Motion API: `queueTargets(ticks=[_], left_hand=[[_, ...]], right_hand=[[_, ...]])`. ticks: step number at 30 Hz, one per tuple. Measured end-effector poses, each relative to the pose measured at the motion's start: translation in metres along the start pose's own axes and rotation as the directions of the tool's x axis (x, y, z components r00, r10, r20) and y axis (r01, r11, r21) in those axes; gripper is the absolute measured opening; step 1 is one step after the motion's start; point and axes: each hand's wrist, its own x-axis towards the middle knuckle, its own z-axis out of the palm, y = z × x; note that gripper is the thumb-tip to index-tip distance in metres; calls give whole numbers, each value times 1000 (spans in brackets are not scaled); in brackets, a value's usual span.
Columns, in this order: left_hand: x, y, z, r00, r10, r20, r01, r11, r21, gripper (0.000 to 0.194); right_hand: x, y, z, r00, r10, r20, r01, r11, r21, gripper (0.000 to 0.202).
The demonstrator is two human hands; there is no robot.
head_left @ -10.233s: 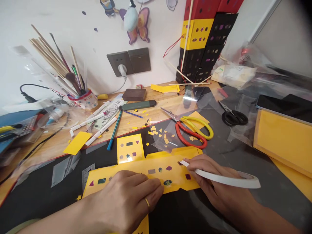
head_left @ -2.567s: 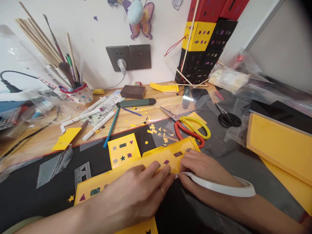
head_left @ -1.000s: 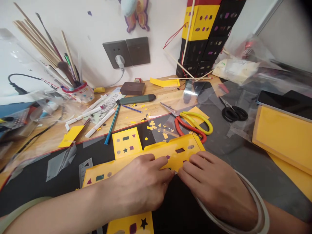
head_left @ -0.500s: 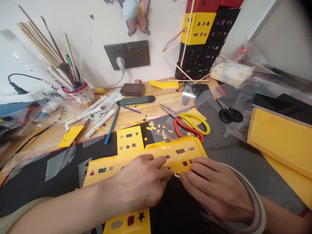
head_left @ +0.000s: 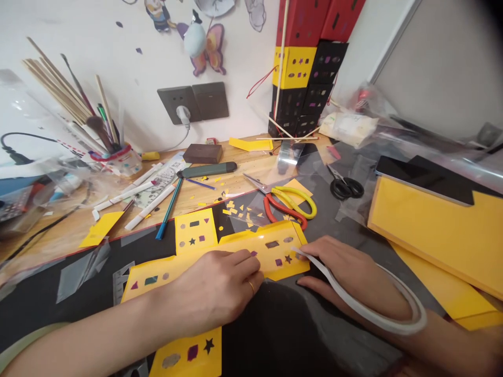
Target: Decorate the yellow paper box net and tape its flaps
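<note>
A yellow cut-out sheet [head_left: 259, 243] with small coloured shapes lies on the black mat. My left hand [head_left: 223, 285] rests across its middle, fingers curled and pinching its near edge. Around my right wrist hangs a white roll of tape [head_left: 365, 309], whose loose end reaches my fingertips. My right hand [head_left: 341, 267] is beside the sheet's right end, with thumb and index finger apart and the index fingertip by the tape end. Whether that finger grips the tape is hard to see.
Scissors with red and yellow handles [head_left: 291, 204] lie behind the sheet, near yellow scraps. Black-handled scissors [head_left: 346, 187] and a yellow pad [head_left: 432, 225] are on the right. A brush cup [head_left: 118, 159] stands back left, a box tower [head_left: 294, 68] behind.
My right hand has let go of the sheet's near edge and moved to its right end, thumb spreading away. The tape's end now reaches my fingers. The camera view has shifted.
</note>
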Motion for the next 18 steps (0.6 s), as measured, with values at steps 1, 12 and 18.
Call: queueTargets(ticks=[1, 12, 18], left_hand=[[0, 0, -1, 1000, 9, 2, -9, 1000, 2, 31], [5, -1, 3, 994, 66, 87, -77, 989, 129, 30], [10, -2, 3, 998, 49, 38, -52, 994, 101, 28]], right_hand=[[3, 1, 0, 999, 29, 16, -29, 999, 18, 23], [20, 1, 4, 946, 296, 134, -312, 943, 119, 16], [16, -4, 5, 980, 187, -62, -179, 977, 116, 17]])
